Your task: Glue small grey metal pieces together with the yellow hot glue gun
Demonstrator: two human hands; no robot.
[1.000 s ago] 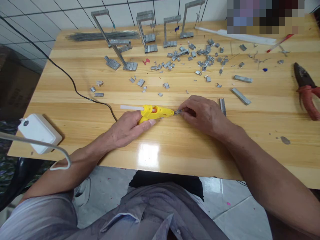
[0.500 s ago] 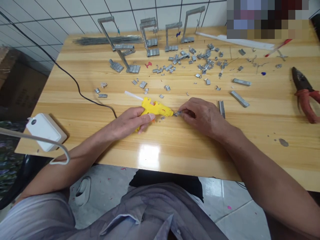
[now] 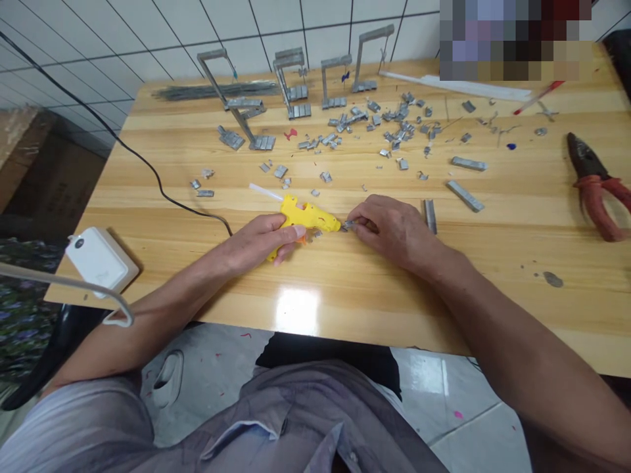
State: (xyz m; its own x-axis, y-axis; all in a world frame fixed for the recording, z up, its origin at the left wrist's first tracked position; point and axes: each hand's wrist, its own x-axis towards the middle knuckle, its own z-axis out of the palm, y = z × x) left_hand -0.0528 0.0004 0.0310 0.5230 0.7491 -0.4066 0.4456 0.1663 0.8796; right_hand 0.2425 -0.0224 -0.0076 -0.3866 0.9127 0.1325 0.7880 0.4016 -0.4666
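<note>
My left hand is wrapped round a yellow hot glue gun that lies on its side, nozzle to the right. A translucent glue stick sticks out of its back end. My right hand pinches a small silvery metal piece right at the nozzle tip; its exact shape is partly hidden by the fingers. Just beyond the right hand lies a short grey metal strip. Small scraps lie under the gun.
Several small grey stands line the back beside a bundle of thin wires. Loose metal pieces are scattered mid-table. Red-handled pliers lie at right. A white box and black cable are at left.
The view has shifted slightly. My hands keep the glue gun and the small metal piece together at the nozzle, with little visible movement.
</note>
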